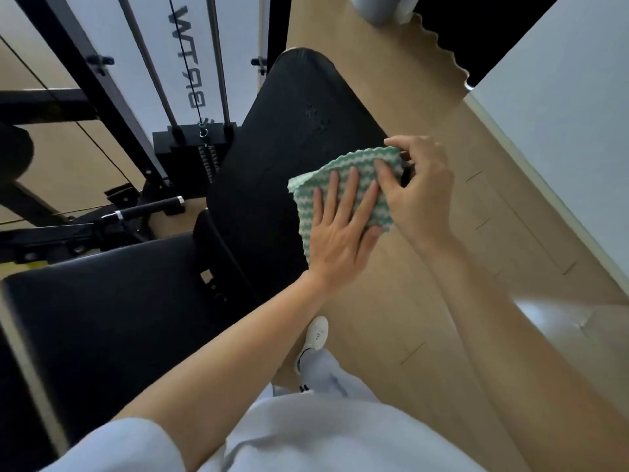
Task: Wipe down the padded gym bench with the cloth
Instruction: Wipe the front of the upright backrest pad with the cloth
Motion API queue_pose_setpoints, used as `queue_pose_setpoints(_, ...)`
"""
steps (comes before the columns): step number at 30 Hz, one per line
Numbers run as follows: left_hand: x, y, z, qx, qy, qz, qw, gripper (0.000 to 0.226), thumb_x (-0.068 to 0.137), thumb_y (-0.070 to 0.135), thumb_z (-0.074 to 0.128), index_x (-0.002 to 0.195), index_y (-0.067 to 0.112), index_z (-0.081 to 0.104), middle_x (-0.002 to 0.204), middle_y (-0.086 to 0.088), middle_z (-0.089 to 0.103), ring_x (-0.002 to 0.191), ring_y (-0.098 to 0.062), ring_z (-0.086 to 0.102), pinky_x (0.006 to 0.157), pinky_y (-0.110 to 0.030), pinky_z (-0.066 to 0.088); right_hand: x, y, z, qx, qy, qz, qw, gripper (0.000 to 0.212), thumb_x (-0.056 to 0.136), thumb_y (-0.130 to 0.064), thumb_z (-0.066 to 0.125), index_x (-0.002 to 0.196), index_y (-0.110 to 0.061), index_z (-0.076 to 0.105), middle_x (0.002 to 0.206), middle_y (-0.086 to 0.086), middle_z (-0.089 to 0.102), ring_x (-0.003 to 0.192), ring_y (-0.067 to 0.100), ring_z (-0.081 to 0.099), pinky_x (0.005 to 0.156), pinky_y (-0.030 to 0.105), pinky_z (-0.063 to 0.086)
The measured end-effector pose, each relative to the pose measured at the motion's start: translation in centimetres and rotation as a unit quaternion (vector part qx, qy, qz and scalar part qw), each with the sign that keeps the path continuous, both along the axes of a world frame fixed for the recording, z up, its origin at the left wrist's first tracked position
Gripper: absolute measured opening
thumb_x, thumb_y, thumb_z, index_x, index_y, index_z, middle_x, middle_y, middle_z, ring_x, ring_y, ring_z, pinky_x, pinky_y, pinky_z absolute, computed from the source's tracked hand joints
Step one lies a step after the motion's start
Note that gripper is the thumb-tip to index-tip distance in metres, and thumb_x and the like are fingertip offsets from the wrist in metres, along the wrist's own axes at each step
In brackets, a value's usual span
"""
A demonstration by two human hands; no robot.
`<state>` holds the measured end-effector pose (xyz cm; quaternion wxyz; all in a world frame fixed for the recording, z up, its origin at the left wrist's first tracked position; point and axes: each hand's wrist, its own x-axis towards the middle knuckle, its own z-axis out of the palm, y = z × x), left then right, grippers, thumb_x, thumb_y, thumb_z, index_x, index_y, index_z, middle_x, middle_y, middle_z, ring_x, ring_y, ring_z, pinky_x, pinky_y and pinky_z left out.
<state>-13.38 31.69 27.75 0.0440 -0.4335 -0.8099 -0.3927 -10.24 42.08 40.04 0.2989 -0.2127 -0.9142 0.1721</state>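
Observation:
A black padded gym bench runs through the middle of the view, with a long back pad and a seat pad nearer to me at the left. A green-and-white wavy-striped cloth lies at the right edge of the back pad. My left hand lies flat on the cloth with its fingers spread. My right hand pinches the cloth's far right corner between thumb and fingers. Part of the cloth is hidden under my left hand.
A black cable machine frame with steel guide rods and a weight stack stands left of the bench. A black-handled bar lies by its base. Tan wood floor spreads to the right, bounded by a white wall. My white shoe stands beside the bench.

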Motion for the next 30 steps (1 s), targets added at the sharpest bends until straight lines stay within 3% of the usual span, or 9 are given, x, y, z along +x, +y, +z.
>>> queue_pose_setpoints(4,0.1,-1.2,-2.0,-0.011,-0.043,0.016,0.999,0.063,0.107,0.048,0.007,0.161,0.014,0.011,0.168,-0.021,0.020,0.156,-0.043,0.015,0.127,-0.060,0.008,0.7,-1.4,-1.5,0.003,0.007,-0.020,1.000,0.034,0.090,-0.029,0.071,0.119,-0.012,0.066,0.117,0.000,0.066,0.107,0.020,0.056,0.098,0.027,0.042)
queue_pose_setpoints(9,0.5,-4.3,-6.2,-0.037,-0.185,0.088,0.978,0.066,0.107,0.047,0.011,0.163,0.013,0.003,0.172,-0.015,-0.003,0.159,-0.035,-0.004,0.128,-0.057,0.000,1.3,-3.6,-4.1,-0.051,0.045,-0.081,0.994,0.068,0.086,-0.038,0.077,0.138,-0.001,0.052,0.136,0.011,0.056,0.124,0.023,0.048,0.106,0.045,0.042)
queue_pose_setpoints(13,-1.1,-7.6,-9.9,-0.059,-0.363,0.161,0.916,0.071,0.105,0.054,0.013,0.162,0.021,-0.013,0.171,-0.005,-0.020,0.158,-0.025,-0.019,0.128,-0.053,-0.007,1.3,-5.0,-6.5,-0.180,0.093,-0.127,0.971,0.098,0.081,-0.030,0.082,0.152,0.006,0.024,0.154,0.021,0.030,0.146,0.032,0.030,0.122,0.042,0.027)
queue_pose_setpoints(16,-4.1,-7.5,-9.5,-0.042,-0.464,0.212,0.859,0.066,0.110,0.044,0.015,0.161,0.018,-0.017,0.169,-0.008,-0.024,0.157,-0.028,-0.021,0.125,-0.048,-0.010,1.0,-6.3,-8.6,-0.292,0.147,-0.150,0.933,0.116,0.076,-0.025,0.087,0.156,0.002,0.008,0.159,0.013,0.019,0.150,0.025,0.024,0.125,0.037,0.023)
queue_pose_setpoints(18,-6.6,-6.8,-8.5,-0.035,-0.515,0.250,0.819,0.063,0.112,0.038,0.014,0.161,0.015,-0.019,0.169,-0.009,-0.025,0.157,-0.028,-0.022,0.126,-0.048,-0.012,0.9,-7.2,-10.1,-0.354,0.161,-0.151,0.909,0.115,0.074,-0.026,0.089,0.156,-0.005,0.010,0.158,0.005,0.024,0.147,0.017,0.030,0.123,0.032,0.029)
queue_pose_setpoints(22,-11.8,-6.4,-7.9,-0.026,-0.578,0.287,0.763,0.060,0.112,0.039,0.013,0.162,0.021,-0.016,0.169,-0.005,-0.027,0.157,-0.030,-0.022,0.124,-0.052,-0.012,0.9,-8.1,-12.3,-0.443,0.145,-0.156,0.871,0.094,0.074,-0.025,0.090,0.146,-0.014,0.030,0.134,-0.015,0.047,0.119,-0.012,0.049,0.097,0.002,0.039)
queue_pose_setpoints(24,-13.9,-6.2,-7.5,-0.020,-0.561,0.275,0.780,0.056,0.113,0.029,0.011,0.163,0.017,-0.012,0.168,-0.008,-0.027,0.155,-0.033,-0.024,0.125,-0.056,-0.013,0.9,-8.0,-12.9,-0.442,0.143,-0.160,0.871,0.087,0.074,-0.025,0.090,0.141,-0.021,0.034,0.125,-0.026,0.047,0.113,-0.023,0.047,0.092,-0.001,0.038)
queue_pose_setpoints(30,-10.4,-4.6,-4.7,-0.001,-0.354,0.133,0.926,0.064,0.110,0.043,0.019,0.163,0.023,-0.010,0.171,-0.001,-0.022,0.156,-0.030,-0.025,0.121,-0.062,-0.016,0.9,-8.0,-12.8,-0.432,0.143,-0.175,0.873,0.082,0.075,-0.022,0.089,0.136,-0.025,0.035,0.122,-0.029,0.048,0.109,-0.028,0.047,0.092,-0.001,0.037)
